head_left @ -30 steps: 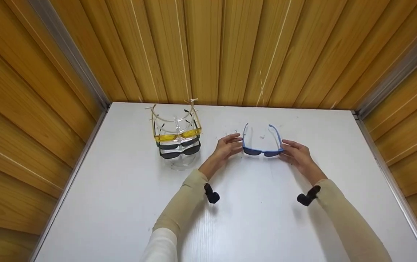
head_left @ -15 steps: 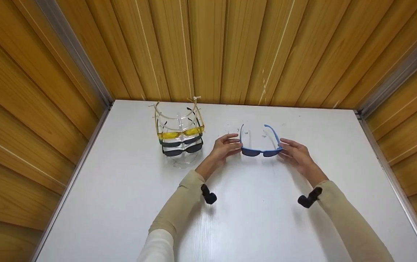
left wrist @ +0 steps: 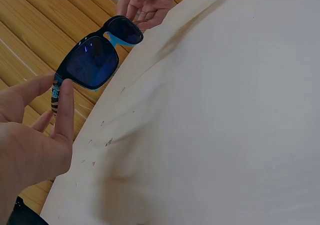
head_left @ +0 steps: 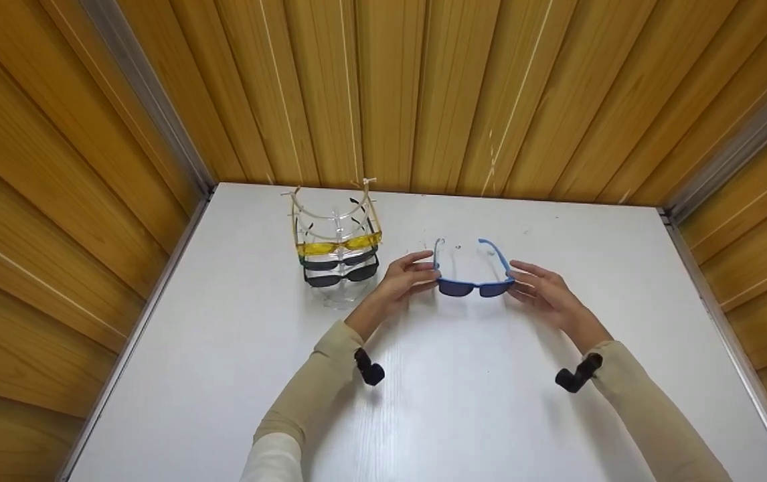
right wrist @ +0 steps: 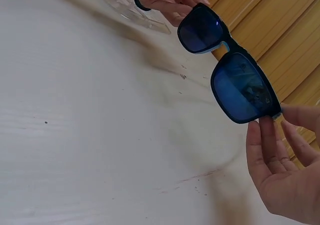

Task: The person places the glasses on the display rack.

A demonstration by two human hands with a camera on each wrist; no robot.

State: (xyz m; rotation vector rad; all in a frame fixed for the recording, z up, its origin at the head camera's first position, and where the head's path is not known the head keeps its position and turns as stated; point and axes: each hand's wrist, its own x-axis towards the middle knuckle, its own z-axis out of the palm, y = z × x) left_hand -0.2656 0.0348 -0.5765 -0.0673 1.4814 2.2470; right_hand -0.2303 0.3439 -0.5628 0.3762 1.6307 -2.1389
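A pair of blue-framed sunglasses (head_left: 474, 286) with dark lenses is held above the white table, temples spread and pointing away. My left hand (head_left: 405, 280) pinches it at the left hinge between thumb and fingers. At the other hinge, my right hand (head_left: 544, 291) grips the frame the same way. In the left wrist view the sunglasses (left wrist: 92, 60) show a dark front with bluish lenses, and the left thumb and finger close on the patterned temple. The right wrist view has the right fingertips at the corner of the sunglasses (right wrist: 242, 87).
A clear display stand (head_left: 338, 301) stands on the white table (head_left: 464, 415) to the left. It carries yellow glasses (head_left: 340, 246) above two dark sunglasses (head_left: 341, 276). Wood-patterned walls (head_left: 450, 100) enclose the table at the back and both sides.
Both hands have brought the blue sunglasses slightly nearer and a little left, and the lenses now face the camera more. The view has shifted slightly; the stand's glasses look unchanged.
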